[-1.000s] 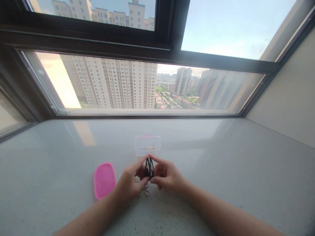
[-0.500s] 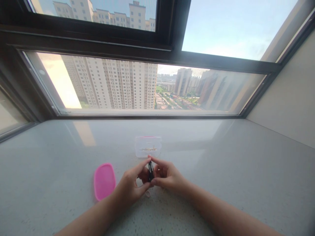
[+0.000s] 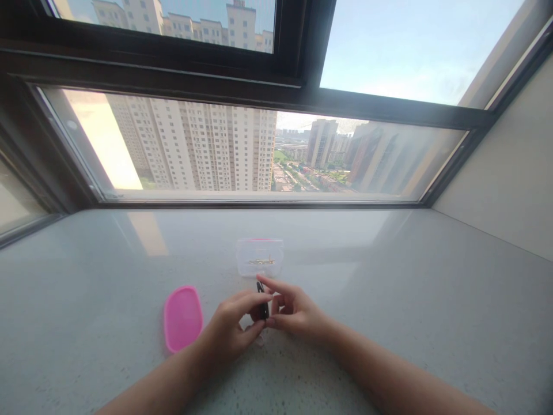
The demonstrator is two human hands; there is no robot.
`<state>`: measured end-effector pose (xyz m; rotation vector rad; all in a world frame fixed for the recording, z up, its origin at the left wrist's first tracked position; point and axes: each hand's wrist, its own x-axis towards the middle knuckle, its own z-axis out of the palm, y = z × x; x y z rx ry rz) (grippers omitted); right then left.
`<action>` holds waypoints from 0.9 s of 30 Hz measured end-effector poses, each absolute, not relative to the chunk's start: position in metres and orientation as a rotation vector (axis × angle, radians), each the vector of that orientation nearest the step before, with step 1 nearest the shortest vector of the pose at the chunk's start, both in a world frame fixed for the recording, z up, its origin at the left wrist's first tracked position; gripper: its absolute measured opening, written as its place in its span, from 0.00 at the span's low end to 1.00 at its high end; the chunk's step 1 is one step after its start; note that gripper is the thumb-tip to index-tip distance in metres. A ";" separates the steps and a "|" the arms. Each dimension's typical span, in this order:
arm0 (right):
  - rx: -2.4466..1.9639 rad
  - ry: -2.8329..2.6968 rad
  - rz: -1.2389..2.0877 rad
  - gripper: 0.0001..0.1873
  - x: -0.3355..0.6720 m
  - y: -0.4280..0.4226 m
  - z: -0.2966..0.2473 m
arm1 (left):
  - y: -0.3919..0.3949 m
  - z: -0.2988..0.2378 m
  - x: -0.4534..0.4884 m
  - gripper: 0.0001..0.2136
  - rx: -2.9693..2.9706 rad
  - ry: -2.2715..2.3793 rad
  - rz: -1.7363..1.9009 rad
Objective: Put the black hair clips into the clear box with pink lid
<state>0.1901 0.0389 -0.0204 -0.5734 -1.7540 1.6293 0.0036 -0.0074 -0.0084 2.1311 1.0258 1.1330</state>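
pinching slim blk clips (image 3: pixel 264 310): l hand (image 3: pixel 231 317), r hand (image 3: pixel 300 310); rounded plas. lid (image 3: pixel 184 318)

You face a dark-framed window (image 3: pixel 276 91) with tall pale apartment blocks (image 3: pixel 207 147) and light blue sky (image 3: pixel 415 46) beyond, while daylight gleams across the speckled, whitish surface (image 3: pixel 389 300) toward a plain wall (image 3: pixel 510 167) on your right.

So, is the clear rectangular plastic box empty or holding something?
Holding something: small gold-coloured pieces show inside the clear plastic box.

The left grip (image 3: pixel 233 316) and right grip (image 3: pixel 299 310) pinch what look like black hair clips (image 3: pixel 264 311) near a clear box (image 3: pixel 244 255).
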 end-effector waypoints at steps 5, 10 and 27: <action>-0.611 -1.668 1.661 0.41 0.190 0.038 -0.022 | -0.009 -0.003 0.007 0.10 2.153 1.077 1.102; -0.776 -1.610 1.765 0.24 0.186 0.035 -0.016 | -0.011 -0.003 0.004 0.15 2.177 1.163 1.137; -0.772 -1.555 1.828 0.18 0.189 0.040 -0.009 | -0.015 0.000 0.002 0.25 2.219 1.210 1.107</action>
